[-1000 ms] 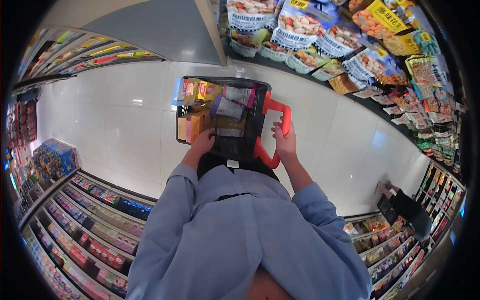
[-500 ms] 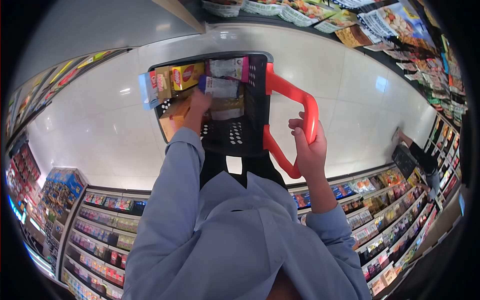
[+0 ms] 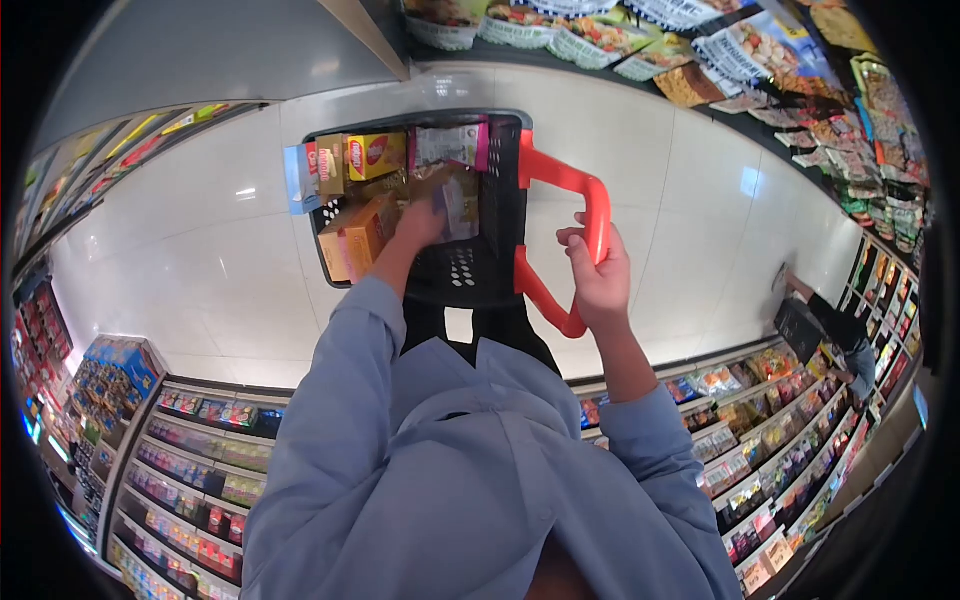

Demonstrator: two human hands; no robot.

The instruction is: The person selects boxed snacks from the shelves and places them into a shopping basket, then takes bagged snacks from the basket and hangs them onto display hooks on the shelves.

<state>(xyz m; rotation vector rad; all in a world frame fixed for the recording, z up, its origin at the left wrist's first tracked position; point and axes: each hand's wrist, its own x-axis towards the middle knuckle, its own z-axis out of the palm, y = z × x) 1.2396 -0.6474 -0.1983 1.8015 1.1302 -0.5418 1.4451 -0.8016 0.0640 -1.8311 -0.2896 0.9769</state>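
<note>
A black shopping basket (image 3: 505, 215) with a red handle (image 3: 592, 190) is in front of me. My right hand (image 3: 602, 275) is closed around the handle's outer bar. Inside the basket, my left hand (image 3: 424, 218), blurred, grips the side of a pale packet with a dark blue end (image 3: 458, 212). Above it lies a white and pink packet (image 3: 448, 145). To the left are a yellow box (image 3: 377, 156), a tan box (image 3: 331, 165), a light blue box (image 3: 300, 180) and an orange-brown box (image 3: 350, 245). A golden packet beside my left hand is partly hidden.
Shelves of small packets (image 3: 215, 470) line the near side, and hanging snack bags (image 3: 760, 60) fill the upper right. A grey panel (image 3: 230, 50) stands at upper left. Pale tiled floor (image 3: 190, 270) surrounds the basket. A person (image 3: 835, 330) with a dark basket is at far right.
My left hand has moved right inside the basket, and the pale packet has turned from lying sideways to lengthwise. The basket and my right hand have shifted slightly left in view.
</note>
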